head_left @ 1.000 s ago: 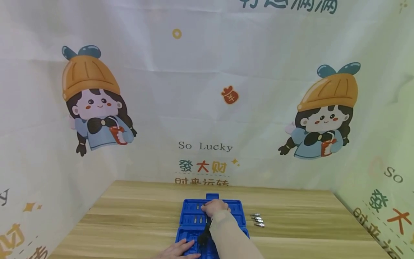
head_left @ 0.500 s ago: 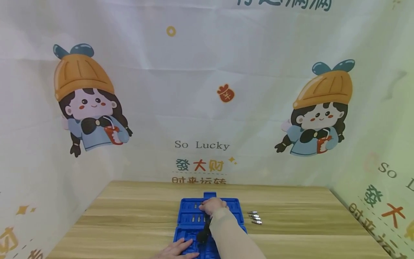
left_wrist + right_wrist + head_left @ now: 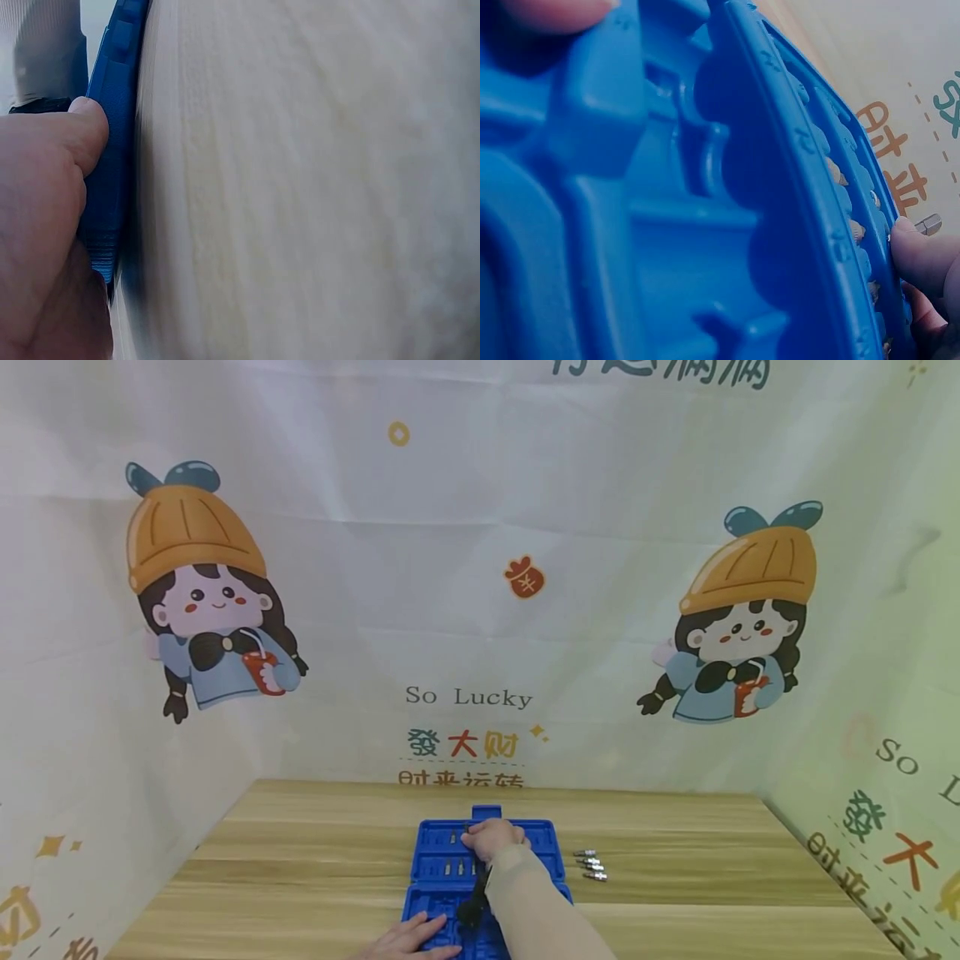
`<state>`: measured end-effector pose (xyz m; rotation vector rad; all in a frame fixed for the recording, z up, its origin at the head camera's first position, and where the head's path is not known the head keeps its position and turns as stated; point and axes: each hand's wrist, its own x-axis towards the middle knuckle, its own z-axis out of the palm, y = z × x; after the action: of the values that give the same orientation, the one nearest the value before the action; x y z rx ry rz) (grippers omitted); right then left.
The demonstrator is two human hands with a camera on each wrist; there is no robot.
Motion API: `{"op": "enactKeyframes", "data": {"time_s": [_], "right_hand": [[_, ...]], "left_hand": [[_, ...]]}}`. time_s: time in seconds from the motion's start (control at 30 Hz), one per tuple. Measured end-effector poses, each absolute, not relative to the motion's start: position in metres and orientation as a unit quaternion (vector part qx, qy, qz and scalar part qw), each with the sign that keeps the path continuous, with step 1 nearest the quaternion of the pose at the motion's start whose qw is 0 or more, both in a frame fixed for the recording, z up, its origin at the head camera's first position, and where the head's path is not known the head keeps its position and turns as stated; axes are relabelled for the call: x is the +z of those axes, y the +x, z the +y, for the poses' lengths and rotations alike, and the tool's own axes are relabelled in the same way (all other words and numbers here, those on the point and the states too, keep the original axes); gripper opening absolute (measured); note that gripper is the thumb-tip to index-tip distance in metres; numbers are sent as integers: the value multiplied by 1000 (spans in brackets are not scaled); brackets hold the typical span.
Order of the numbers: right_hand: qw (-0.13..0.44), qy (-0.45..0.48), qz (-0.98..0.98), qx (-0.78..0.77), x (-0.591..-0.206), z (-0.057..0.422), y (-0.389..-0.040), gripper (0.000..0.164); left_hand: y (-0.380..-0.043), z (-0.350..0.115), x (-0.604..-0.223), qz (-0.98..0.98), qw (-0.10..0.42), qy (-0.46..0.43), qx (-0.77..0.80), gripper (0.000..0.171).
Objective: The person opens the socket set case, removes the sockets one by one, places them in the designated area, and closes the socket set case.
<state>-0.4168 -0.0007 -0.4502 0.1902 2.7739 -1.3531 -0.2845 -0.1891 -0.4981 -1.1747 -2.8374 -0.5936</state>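
An open blue plastic tool case point(image 3: 422, 852) lies on the table, with several small metal bits point(image 3: 453, 837) seated in the slots of its far half. My right hand point(image 3: 495, 838) is over that far half. In the right wrist view its thumb and finger point(image 3: 909, 238) pinch a small hex-ended metal bit point(image 3: 930, 223) at the case's edge; most of the bit is hidden. My left hand point(image 3: 411, 937) rests with fingers outstretched on the near left part of the case. The left wrist view shows its thumb point(image 3: 91, 124) against the case's side point(image 3: 112, 157).
Several silver bit sockets point(image 3: 591, 864) lie in a loose column on the wooden table point(image 3: 675, 852), right of the case. A black strap and device point(image 3: 472, 906) hang at the right wrist. A printed cloth point(image 3: 360, 610) stands behind and at both sides.
The head view has shifted slightly, moving the scene a little left. Both hands keep nearly the same places on the case.
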Motion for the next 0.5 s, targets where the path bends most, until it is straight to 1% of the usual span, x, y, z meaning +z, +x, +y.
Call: {"op": "enactKeyframes", "data": {"time_s": [0.13, 0.27, 0.5], "right_hand": [[17, 67, 888, -455, -454, -2, -418, 10], [12, 57, 871, -488, -453, -1, -417, 9], [12, 32, 858, -512, -451, 3, -416, 15]], "left_hand": [[-284, -189, -496, -906, 4, -379, -190, 46], [-283, -189, -492, -905, -13, -380, -191, 47], [-285, -190, -488, -904, -39, -384, -182, 51]]}}
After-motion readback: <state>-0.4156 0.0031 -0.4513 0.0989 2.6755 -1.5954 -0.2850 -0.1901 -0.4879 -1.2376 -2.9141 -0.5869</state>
